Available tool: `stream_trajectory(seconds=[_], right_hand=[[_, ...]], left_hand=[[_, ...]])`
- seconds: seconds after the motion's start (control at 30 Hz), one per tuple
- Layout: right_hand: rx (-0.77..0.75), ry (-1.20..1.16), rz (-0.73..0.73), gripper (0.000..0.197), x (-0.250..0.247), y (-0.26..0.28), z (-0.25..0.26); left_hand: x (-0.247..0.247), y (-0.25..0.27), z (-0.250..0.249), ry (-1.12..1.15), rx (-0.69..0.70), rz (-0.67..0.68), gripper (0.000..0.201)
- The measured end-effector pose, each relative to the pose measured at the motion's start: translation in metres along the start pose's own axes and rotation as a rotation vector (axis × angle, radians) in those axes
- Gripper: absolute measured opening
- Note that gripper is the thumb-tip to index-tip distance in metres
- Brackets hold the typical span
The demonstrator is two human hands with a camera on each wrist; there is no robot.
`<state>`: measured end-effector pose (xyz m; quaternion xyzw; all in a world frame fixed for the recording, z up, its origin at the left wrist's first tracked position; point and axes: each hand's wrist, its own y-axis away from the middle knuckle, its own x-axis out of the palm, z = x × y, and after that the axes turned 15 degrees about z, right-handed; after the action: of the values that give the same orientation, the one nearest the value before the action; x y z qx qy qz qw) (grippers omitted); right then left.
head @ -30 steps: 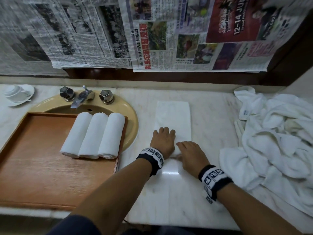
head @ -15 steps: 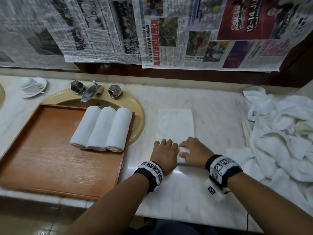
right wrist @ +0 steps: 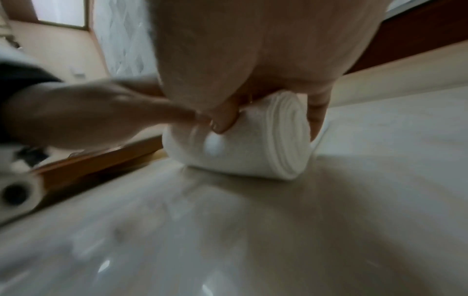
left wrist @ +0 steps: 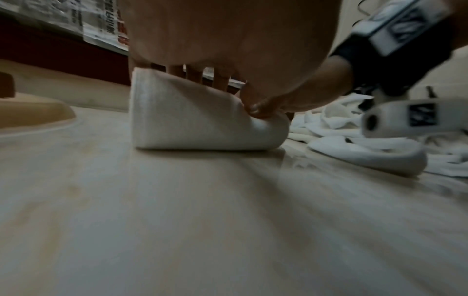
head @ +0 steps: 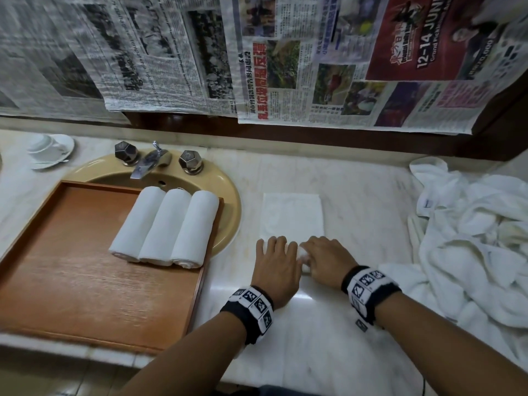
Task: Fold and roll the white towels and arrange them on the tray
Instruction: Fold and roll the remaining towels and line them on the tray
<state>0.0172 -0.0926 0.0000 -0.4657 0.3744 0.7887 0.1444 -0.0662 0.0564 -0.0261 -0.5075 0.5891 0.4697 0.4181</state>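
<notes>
A folded white towel [head: 293, 215] lies flat on the marble counter [head: 371, 201], its near end wound into a roll [left wrist: 197, 124]. My left hand [head: 275, 261] and right hand [head: 328, 258] sit side by side on top of that roll. On each hand the fingers curve over the far side and the thumb presses the near side. The spiral end of the roll [right wrist: 286, 140] shows in the right wrist view. Three finished towel rolls [head: 165, 227] lie side by side in the back right corner of the wooden tray [head: 71, 267].
A heap of loose white towels [head: 471, 247] fills the counter on the right. The tray rests over a tan sink [head: 228, 195] with a faucet [head: 148, 162]. A cup on a saucer [head: 48, 150] stands at the back left. Newspapers [head: 257, 67] hang on the wall.
Both hands have pushed the roll away from me along the towel. The roll is thicker and the flat part beyond it is shorter.
</notes>
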Motion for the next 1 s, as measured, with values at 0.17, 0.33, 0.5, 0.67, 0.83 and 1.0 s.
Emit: stream_trajectory(seconds=[0.17, 0.33, 0.5, 0.67, 0.83, 1.0], right_hand=[[0.131, -0.081, 0.229, 0.024, -0.028, -0.030, -0.007], [0.101, -0.056, -0.330, 0.022, -0.010, -0.030, -0.013], [-0.021, 0.099, -0.327, 0.047, 0.021, -0.015, -0.008], [-0.023, 0.062, -0.232, 0.040, 0.010, -0.021, -0.013], [-0.019, -0.011, -0.012, 0.043, -0.008, -0.016, -0.010], [0.027, -0.229, 0.316, 0.028, -0.021, -0.010, 0.005]], left_hand=[[0.001, -0.019, 0.009, 0.002, 0.026, 0.046, 0.018], [-0.006, -0.051, 0.018, -0.037, -0.001, 0.111, 0.031], [-0.009, -0.078, 0.024, -0.056, -0.053, 0.132, 0.053], [-0.006, -0.076, 0.023, -0.037, -0.073, 0.028, 0.032], [0.000, -0.023, 0.014, 0.006, 0.027, 0.056, 0.023], [0.002, 0.013, 0.016, -0.038, 0.079, 0.175, 0.031]])
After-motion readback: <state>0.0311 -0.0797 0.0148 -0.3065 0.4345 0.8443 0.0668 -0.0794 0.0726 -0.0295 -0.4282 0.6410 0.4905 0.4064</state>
